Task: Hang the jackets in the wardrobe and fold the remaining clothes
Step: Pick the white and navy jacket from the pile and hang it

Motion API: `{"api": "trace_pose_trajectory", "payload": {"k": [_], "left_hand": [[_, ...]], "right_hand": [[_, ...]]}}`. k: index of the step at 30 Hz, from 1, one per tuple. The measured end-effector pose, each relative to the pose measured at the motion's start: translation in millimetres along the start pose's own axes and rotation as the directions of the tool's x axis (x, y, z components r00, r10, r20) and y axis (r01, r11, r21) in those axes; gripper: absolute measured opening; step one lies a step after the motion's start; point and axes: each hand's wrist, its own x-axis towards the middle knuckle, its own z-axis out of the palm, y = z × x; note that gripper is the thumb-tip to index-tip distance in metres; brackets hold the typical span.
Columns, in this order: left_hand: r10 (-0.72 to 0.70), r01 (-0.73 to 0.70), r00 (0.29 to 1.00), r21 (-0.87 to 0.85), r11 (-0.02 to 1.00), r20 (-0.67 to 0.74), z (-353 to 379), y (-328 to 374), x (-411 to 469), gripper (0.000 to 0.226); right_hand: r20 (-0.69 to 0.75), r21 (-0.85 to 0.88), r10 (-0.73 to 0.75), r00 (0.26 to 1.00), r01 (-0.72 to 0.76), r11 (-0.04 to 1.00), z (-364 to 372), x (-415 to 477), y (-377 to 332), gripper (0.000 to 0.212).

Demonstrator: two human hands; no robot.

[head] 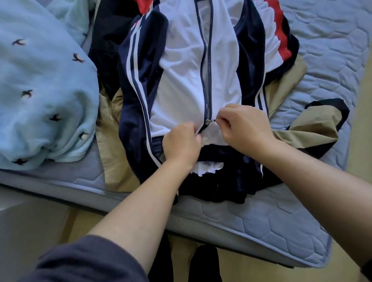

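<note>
A quilted blue-grey mattress (314, 61) is being used as the work surface, its stitched edge running across the lower part of the view, and a pale yellowish floor (249, 278) is being shown below that edge and along the right side. A navy and white track jacket (184, 65) is being spread front-up on the middle of the mattress, on top of a heap of other clothes, with its hem towards the person and its zip lying open up the centre. The zip pull (208, 122), low on the jacket near the hem, is being pinched by the fingertips of the right hand (246, 126). The jacket's lower front edge, just beside the zip, is being gripped by the left hand (180, 145), so the two hands are being held close together. A light blue sweater (33, 79) dotted with small dark bird shapes is being left bunched at the left. A tan garment (310, 128) is being covered partly by the jacket, and a red and white garment (275, 27) and a black garment (109, 29) are being shown farther back. Three white stripes are being displayed down each navy sleeve; any writing is too small to be read.
</note>
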Motion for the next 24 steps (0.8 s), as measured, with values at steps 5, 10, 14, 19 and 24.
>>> {"api": "trace_pose_trajectory", "payload": {"k": [5, 10, 14, 19, 24], "left_hand": [[0.016, -0.038, 0.989, 0.146, 0.989, 0.15, 5.4, -18.4, -13.9, 0.013], [-0.156, 0.016, 0.906, 0.338, 0.941, 0.394, 7.1, -63.0, -32.9, 0.013], [-0.126, 0.03, 0.91, 0.24, 0.97, 0.395, 0.5, -54.0, -19.9, 0.018], [0.001, 0.016, 0.988, -0.111, 0.994, 0.157, -17.7, -7.4, 19.5, 0.022], [0.125, -0.113, 0.985, -0.103, 0.988, 0.122, -26.5, 1.9, 34.2, 0.027]], "right_hand": [[-0.028, -0.188, -0.03, 0.999, 0.024, 0.982, -17.0, 20.5, 1.9, 0.02], [-0.069, -0.162, -0.001, 0.998, -0.011, 0.987, -37.0, 34.4, 0.1, 0.021], [-0.049, -0.069, 0.052, 0.997, -0.056, 0.996, -28.4, 28.0, -7.3, 0.021], [-0.058, 0.13, 0.131, 0.99, -0.123, 0.984, -13.4, 26.3, -8.9, 0.023], [0.143, 0.723, 0.491, 0.859, -0.43, 0.541, -9.6, 30.5, -12.0, 0.014]]}}
